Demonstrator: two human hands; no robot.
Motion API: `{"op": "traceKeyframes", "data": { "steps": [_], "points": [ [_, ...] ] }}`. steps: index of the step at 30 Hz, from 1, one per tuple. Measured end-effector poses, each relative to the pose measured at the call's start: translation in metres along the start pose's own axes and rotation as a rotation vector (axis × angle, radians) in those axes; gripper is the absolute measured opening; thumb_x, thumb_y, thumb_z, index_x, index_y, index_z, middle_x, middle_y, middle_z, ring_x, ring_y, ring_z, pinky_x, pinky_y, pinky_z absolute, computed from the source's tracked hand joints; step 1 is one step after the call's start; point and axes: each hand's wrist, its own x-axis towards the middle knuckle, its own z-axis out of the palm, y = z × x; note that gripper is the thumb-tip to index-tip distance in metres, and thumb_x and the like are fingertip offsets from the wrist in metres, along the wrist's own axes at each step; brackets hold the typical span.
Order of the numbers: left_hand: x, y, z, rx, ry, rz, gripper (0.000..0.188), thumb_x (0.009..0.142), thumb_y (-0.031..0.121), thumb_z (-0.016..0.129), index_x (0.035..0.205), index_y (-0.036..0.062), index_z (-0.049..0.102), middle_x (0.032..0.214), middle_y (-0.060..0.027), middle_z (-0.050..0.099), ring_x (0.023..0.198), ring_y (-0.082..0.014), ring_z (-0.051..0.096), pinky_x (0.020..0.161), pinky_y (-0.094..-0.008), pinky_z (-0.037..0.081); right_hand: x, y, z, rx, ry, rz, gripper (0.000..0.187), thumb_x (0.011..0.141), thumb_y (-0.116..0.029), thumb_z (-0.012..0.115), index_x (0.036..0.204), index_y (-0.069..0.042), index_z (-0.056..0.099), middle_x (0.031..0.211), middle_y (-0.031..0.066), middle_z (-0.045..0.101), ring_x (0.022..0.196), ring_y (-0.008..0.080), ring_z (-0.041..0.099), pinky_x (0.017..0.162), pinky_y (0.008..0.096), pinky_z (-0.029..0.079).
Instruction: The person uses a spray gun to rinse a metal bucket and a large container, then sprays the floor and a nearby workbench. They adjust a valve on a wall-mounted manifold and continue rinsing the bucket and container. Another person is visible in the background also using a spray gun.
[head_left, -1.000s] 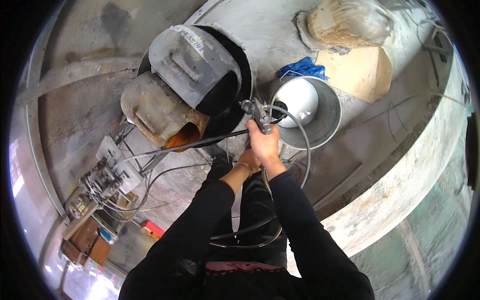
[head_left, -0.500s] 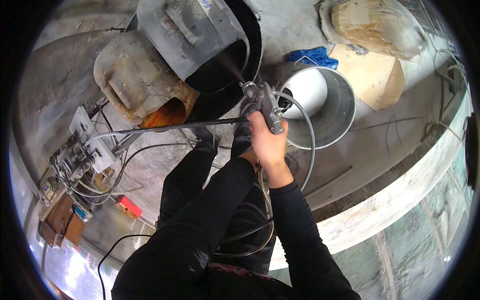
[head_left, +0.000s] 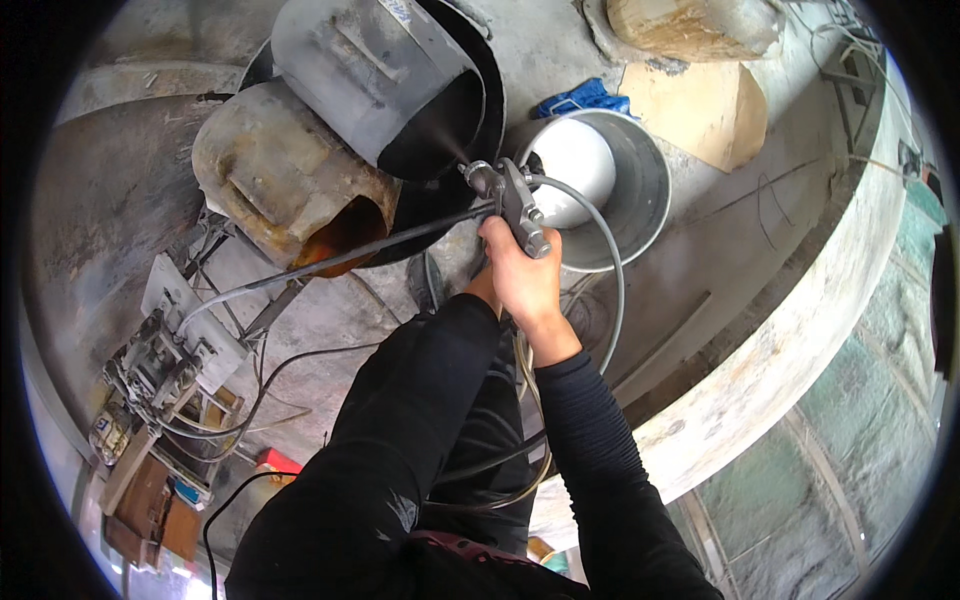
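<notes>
My right hand (head_left: 524, 272) is closed around the grip of a metal spray gun (head_left: 516, 205). Only a strip of my left hand (head_left: 484, 290) shows; its fingers are hidden behind the right hand. A faint dark mist leaves the nozzle, towards the open end of a grey hollow shell (head_left: 375, 75). That shell lies tilted across a large dark round container (head_left: 490, 60). Beside it leans a second, rust-stained shell (head_left: 290, 165) with an orange-brown inside. A grey hose (head_left: 612, 255) loops from the gun, and a thicker dark hose (head_left: 350, 255) runs left from it.
A metal bucket (head_left: 655, 190) with white contents stands right of the gun, near crumpled blue plastic (head_left: 590, 97). Flat cardboard (head_left: 700, 110) lies beyond it. A machine with a pale plate (head_left: 190, 310) and cables stands at left. A curved wall (head_left: 740, 395) borders the right.
The whole view has shifted, with the bucket and cardboard now further left and higher. My hands and the gun sit slightly further left. Mist comes from the nozzle in both frames.
</notes>
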Motion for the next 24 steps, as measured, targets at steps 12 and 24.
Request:
{"op": "traceKeyframes", "data": {
  "steps": [12, 24],
  "points": [
    [-0.027, -0.045, -0.014, -0.032, 0.013, -0.010, 0.032, 0.097, 0.026, 0.070, 0.121, 0.0052, 0.069, 0.107, -0.0079, 0.073, 0.103, -0.0217, 0.070, 0.091, -0.0360, 0.055, -0.052, 0.018, 0.029, 0.110, -0.066, -0.022, 0.032, 0.085, -0.025, 0.075, 0.080, 0.007, 0.071, 0.072, 0.0192, 0.072, 0.070, 0.0275, 0.072, 0.071, 0.0426, 0.055],
    [-0.102, -0.092, -0.011, -0.478, 0.072, -0.340, 0.024, 0.099, 0.018, 0.070, 0.119, 0.0035, 0.068, 0.098, -0.0050, 0.072, 0.089, -0.0158, 0.072, 0.079, -0.0319, 0.059, -0.071, -0.004, 0.017, 0.142, -0.154, 0.161, 0.027, 0.088, -0.021, 0.073, 0.076, 0.003, 0.073, 0.064, 0.0119, 0.071, 0.060, 0.0186, 0.069, 0.062, 0.0372, 0.054]
  ]
}}
